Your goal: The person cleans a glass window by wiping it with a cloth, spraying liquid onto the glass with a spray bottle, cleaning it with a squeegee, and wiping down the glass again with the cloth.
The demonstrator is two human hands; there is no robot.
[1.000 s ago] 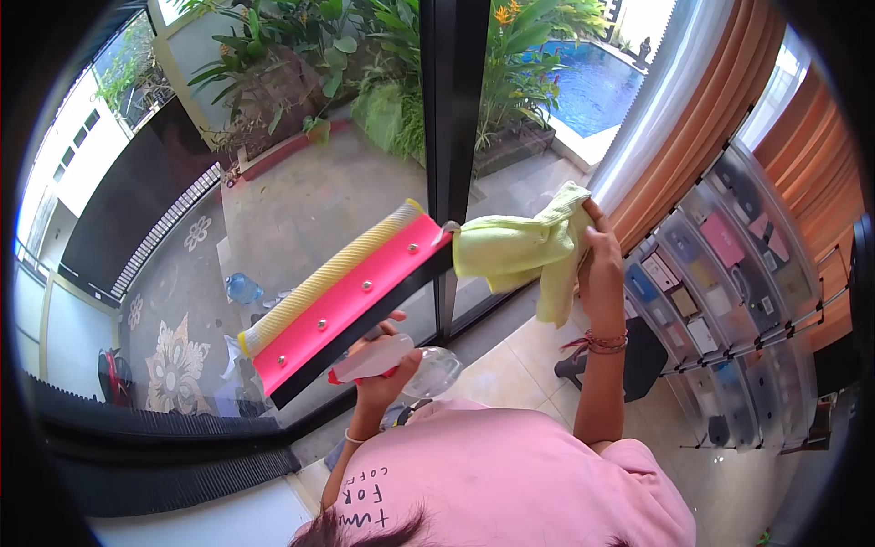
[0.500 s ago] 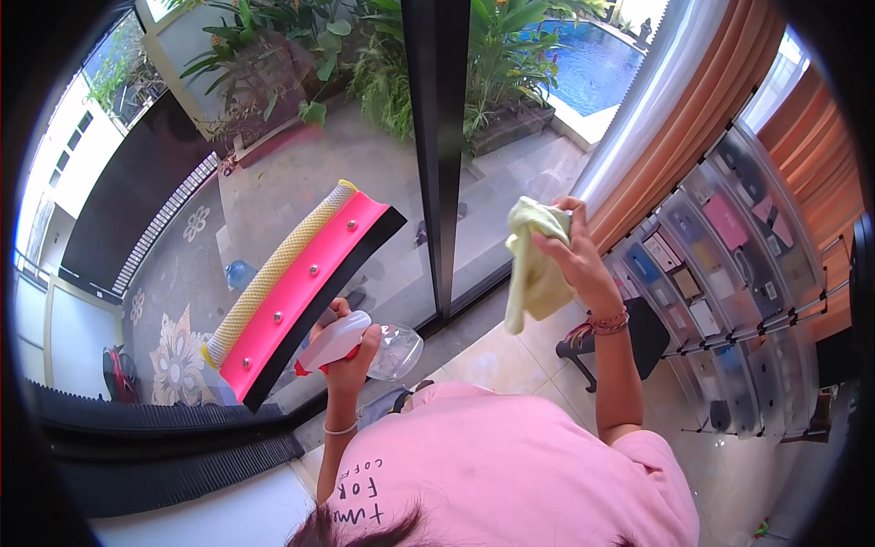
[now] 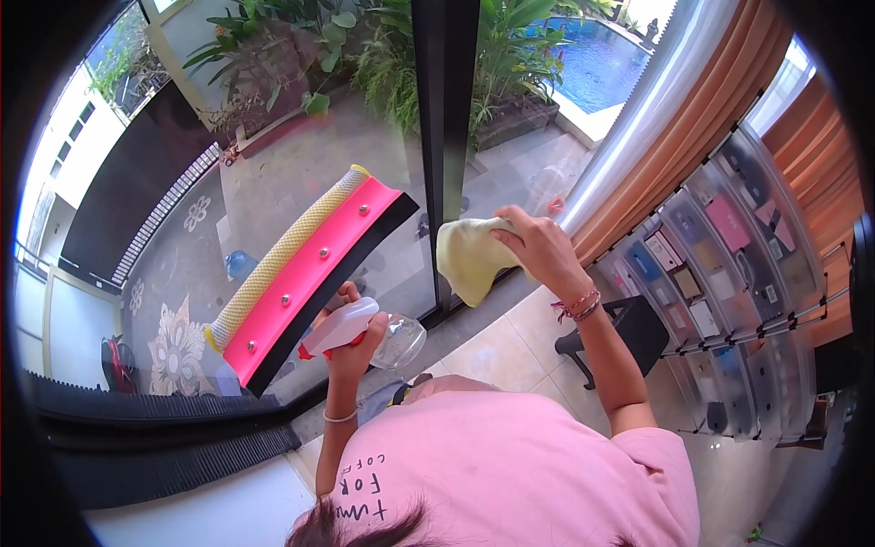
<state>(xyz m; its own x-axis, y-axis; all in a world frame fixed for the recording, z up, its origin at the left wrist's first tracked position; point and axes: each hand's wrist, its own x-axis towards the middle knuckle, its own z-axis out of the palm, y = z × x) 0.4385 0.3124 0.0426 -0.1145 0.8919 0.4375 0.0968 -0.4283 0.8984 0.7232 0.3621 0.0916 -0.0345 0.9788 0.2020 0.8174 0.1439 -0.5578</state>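
A spray bottle with a white and red head (image 3: pixel 351 325) and a clear body is in my left hand (image 3: pixel 346 351), its fingers wrapped round the neck. Beyond that hand, a pink squeegee (image 3: pixel 305 273) with a black rubber edge and a yellow mesh pad stands out at a slant; its handle is hidden, and the squeegee seems to be part of the bottle's tool. My right hand (image 3: pixel 544 251) pinches a pale yellow-green cloth (image 3: pixel 472 260), which hangs to the left of the fingers, in front of the dark door frame (image 3: pixel 445 164).
Glass panes stand ahead, with a patio, plants (image 3: pixel 387 82) and a pool (image 3: pixel 592 64) beyond. At right are orange curtains (image 3: pixel 693 118), a clear drawer unit (image 3: pixel 711 273) and a black stool (image 3: pixel 629 337). Pale floor tiles (image 3: pixel 510 351) lie below.
The cloth was first stretched near the squeegee's end, then drawn right and bunched; now it hangs further left again. The squeegee and bottle have shifted left since the first frame.
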